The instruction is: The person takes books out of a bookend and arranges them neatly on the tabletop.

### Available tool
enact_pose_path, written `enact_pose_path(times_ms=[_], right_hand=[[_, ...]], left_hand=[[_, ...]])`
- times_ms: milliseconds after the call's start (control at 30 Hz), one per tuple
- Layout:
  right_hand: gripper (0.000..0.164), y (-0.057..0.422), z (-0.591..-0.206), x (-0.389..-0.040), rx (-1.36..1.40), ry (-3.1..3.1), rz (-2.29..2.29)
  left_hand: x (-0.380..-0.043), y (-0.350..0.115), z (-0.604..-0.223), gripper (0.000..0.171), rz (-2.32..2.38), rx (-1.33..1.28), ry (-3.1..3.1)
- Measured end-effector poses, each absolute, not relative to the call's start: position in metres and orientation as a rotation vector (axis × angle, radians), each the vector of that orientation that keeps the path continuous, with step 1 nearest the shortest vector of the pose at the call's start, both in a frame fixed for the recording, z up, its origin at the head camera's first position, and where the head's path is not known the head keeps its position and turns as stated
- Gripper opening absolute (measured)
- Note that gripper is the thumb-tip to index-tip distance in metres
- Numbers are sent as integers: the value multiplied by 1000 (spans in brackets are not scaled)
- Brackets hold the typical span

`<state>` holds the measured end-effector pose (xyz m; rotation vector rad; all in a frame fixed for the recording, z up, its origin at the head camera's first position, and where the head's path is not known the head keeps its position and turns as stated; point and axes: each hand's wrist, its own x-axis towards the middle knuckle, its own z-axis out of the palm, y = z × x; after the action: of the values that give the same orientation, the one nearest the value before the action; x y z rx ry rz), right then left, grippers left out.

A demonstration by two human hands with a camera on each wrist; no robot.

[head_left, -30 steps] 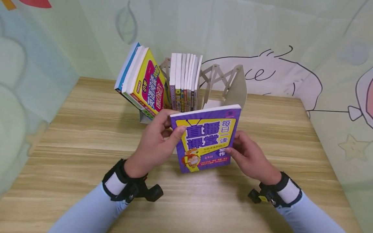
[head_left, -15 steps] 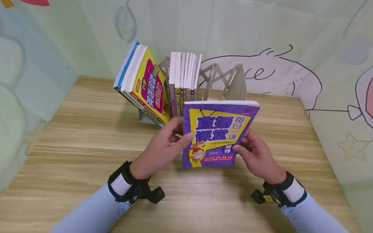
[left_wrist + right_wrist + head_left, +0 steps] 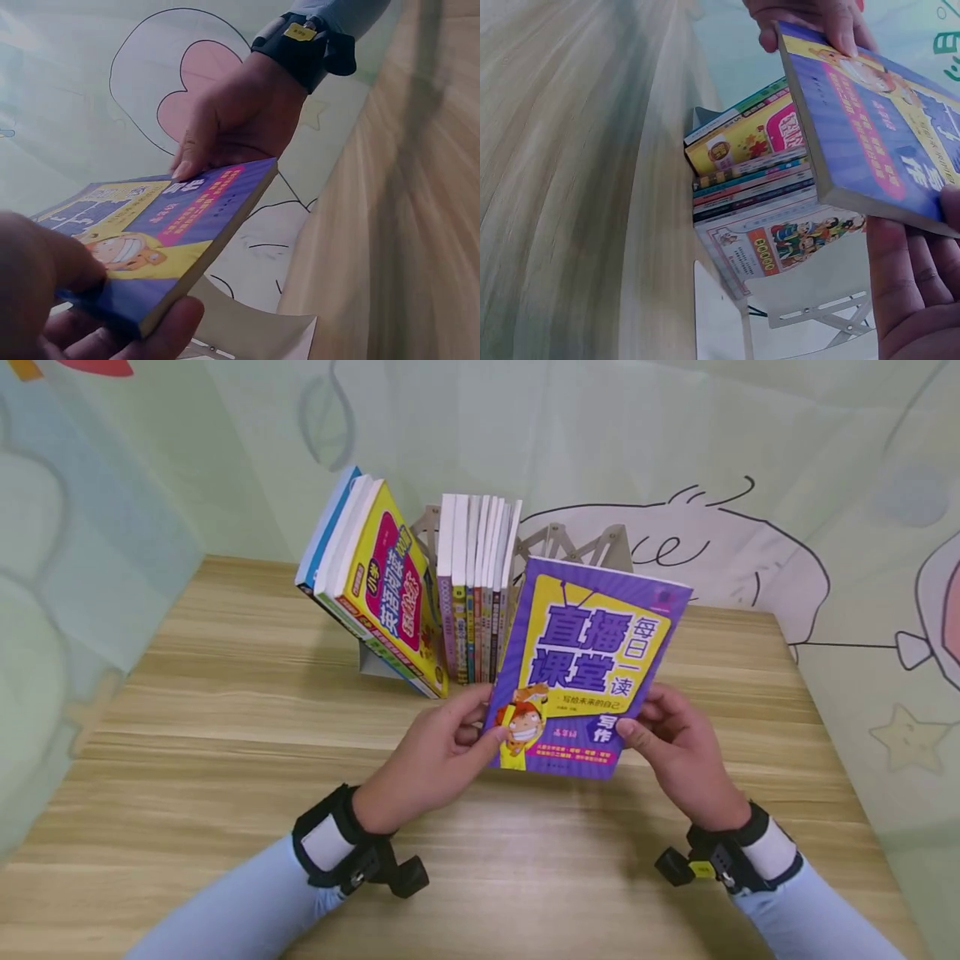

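Note:
A purple and yellow paperback book point(image 3: 577, 672) is held up above the table, cover toward me and tilted back. My left hand point(image 3: 431, 756) grips its lower left edge, thumb on the cover and fingers behind. On the opposite edge my right hand point(image 3: 686, 752) pinches it the same way, as the left wrist view also shows. Behind the book stands a beige expandable bookend rack point(image 3: 617, 545), partly covered by it. Several thin books point(image 3: 480, 585) stand upright in the rack's middle. To their left, thicker books with a yellow front cover point(image 3: 390, 581) lean leftward.
The wood-grain table point(image 3: 225, 760) runs to a wall point(image 3: 600, 427) with cartoon drawings at the back. In the right wrist view, the rack's lattice point(image 3: 832, 319) and white base plate point(image 3: 716, 307) show beside the standing books point(image 3: 757, 195).
Both hands have carried the purple book to the right. Its top has tipped back, so the cover shows more fully and its top edge is less visible. The racked books have stayed put.

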<state>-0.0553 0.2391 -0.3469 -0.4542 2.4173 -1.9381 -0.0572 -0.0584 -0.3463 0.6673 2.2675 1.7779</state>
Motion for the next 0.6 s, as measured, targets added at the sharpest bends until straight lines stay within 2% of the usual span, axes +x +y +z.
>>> enact_pose_path(times_ms=[600], right_hand=[[30,245,-348,-54,-310,2437,-2047]], left_hand=[[-52,-49,-353,48,1724,610,2194]])
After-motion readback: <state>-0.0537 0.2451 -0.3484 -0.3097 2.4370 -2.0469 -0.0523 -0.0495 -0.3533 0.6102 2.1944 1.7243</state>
